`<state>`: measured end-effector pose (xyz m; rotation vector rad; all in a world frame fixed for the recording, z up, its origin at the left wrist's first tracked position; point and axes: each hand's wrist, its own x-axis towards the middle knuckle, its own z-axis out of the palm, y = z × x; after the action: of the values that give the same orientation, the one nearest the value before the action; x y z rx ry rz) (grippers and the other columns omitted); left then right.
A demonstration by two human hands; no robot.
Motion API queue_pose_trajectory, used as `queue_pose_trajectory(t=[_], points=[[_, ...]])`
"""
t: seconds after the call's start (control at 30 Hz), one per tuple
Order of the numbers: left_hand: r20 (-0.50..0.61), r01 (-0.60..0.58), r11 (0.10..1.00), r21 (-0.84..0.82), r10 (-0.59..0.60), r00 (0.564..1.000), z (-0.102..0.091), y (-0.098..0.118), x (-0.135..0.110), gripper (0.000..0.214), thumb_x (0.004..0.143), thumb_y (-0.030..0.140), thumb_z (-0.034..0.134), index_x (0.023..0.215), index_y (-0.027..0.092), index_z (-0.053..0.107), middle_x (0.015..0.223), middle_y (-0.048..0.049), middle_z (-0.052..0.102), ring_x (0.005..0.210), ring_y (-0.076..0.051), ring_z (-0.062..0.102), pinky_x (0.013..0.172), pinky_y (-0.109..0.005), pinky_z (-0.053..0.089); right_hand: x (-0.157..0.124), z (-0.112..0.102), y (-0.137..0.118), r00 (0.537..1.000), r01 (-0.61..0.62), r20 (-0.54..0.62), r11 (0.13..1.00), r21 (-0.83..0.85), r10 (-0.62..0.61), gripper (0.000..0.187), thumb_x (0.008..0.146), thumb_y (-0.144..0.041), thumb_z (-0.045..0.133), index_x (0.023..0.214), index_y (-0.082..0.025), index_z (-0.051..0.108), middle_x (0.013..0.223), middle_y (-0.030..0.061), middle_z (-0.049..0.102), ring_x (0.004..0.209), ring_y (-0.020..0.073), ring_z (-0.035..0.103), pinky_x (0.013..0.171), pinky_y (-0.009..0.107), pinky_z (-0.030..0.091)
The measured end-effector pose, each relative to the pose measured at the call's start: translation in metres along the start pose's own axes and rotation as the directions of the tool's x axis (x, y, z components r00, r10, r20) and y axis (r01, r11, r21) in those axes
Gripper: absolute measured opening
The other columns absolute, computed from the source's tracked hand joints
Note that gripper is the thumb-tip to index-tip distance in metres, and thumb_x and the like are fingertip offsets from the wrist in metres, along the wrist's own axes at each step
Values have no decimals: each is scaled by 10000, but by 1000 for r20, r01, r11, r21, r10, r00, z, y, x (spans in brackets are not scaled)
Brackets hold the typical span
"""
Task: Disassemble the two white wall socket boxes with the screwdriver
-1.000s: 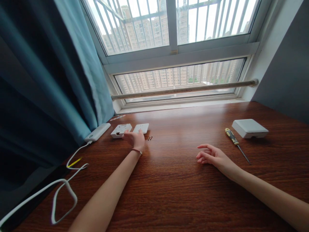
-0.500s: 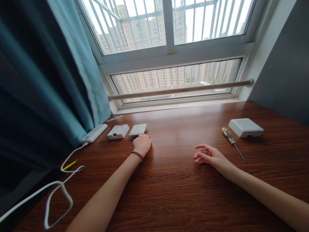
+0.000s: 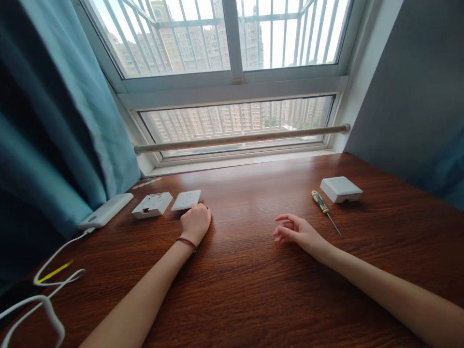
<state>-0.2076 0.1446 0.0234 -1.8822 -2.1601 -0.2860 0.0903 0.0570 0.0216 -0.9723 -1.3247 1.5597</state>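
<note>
My left hand [image 3: 196,223] rests on the table as a closed fist, and what its fingers hold, if anything, is hidden. Just beyond its knuckles lies a flat white socket faceplate [image 3: 186,199]. An open white mounting box [image 3: 152,205] with a square cutout is left of the plate. My right hand [image 3: 295,232] is held over the middle of the table, fingers loosely bent and apart, nothing in them. To its right lies a screwdriver [image 3: 320,202] with a yellow and grey handle, its tip toward me. A closed-topped white box [image 3: 341,189] sits beyond the screwdriver.
A white power bank [image 3: 106,211] with a white cable [image 3: 58,254] lies at the left by the blue curtain [image 3: 83,121]. Near the cable is a yellow stick [image 3: 54,271]. A rail [image 3: 239,138] crosses the window behind the wooden table [image 3: 232,299].
My view has turned a little to the right, so everything sits further left in the picture. Both hands keep nearly the same pose, and the objects stay where they were on the table.
</note>
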Motion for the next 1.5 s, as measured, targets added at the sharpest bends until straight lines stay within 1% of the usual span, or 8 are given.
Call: queue_pose_trajectory(t=[0.13,0.23,0.43,0.63,0.83,1.07,1.37,1.5], points=[[-46,-123,991,54,126,991,-10,13,-10,363,848,363,351,880,71,564,878,-185,573,742,-326,599,576,-345,432,5,-18,-23,978,158,-121,981,-108,-171,332,727,-426,619,921,-168,544,747,41,652,667,164,639,679,345,503],[-87,-297,949,108,307,948,-19,28,-23,343,863,357,326,847,104,557,866,-140,562,733,-274,588,535,-287,397,8,-58,-49,842,293,-314,860,-418,-439,275,767,-420,565,902,-180,569,806,59,646,775,190,624,743,360,488],[-152,-607,790,-84,592,792,-32,68,-56,268,888,302,326,839,158,546,825,-59,569,712,-187,567,586,-268,402,5,-176,-57,466,-232,-586,548,-804,-663,710,567,-456,688,1166,-159,449,1165,159,521,1084,323,471,904,478,361],[-199,-602,512,-613,637,744,-40,139,-75,183,836,233,433,988,160,504,910,-57,566,685,-138,538,664,-272,431,8,-213,-25,562,-578,-771,524,-626,-300,1254,421,-513,738,1379,-82,53,1226,264,399,1107,379,455,876,426,374],[107,173,-52,-984,605,789,-44,252,-68,407,710,151,555,1096,191,433,1205,-70,503,517,-36,458,488,-191,425,10,-214,-14,554,-594,-765,487,-640,-329,1241,432,-462,743,1379,-83,36,1154,256,449,1084,398,475,845,437,380],[210,392,-125,-912,677,705,-38,331,-53,631,628,61,521,1205,183,297,1316,-168,385,402,10,448,415,-188,434,8,-211,-19,525,-577,-756,489,-654,-391,1135,452,-468,719,1349,-96,132,1103,216,493,988,358,545,787,408,413],[124,321,-206,-924,636,762,-50,292,-71,852,657,103,586,1359,240,123,1290,-125,424,466,-13,443,457,-177,421,9,-142,-41,458,-349,-606,495,-796,-650,1052,483,-533,711,1311,-106,222,1151,225,475,1003,359,519,784,425,438],[46,112,-86,-990,559,828,-54,226,-95,831,750,195,565,1397,250,46,1206,-117,496,513,-44,447,502,-194,418,4,-90,-38,564,-110,-497,537,-836,-659,998,525,-506,726,1308,-106,253,1175,211,485,1041,340,506,814,428,451]])
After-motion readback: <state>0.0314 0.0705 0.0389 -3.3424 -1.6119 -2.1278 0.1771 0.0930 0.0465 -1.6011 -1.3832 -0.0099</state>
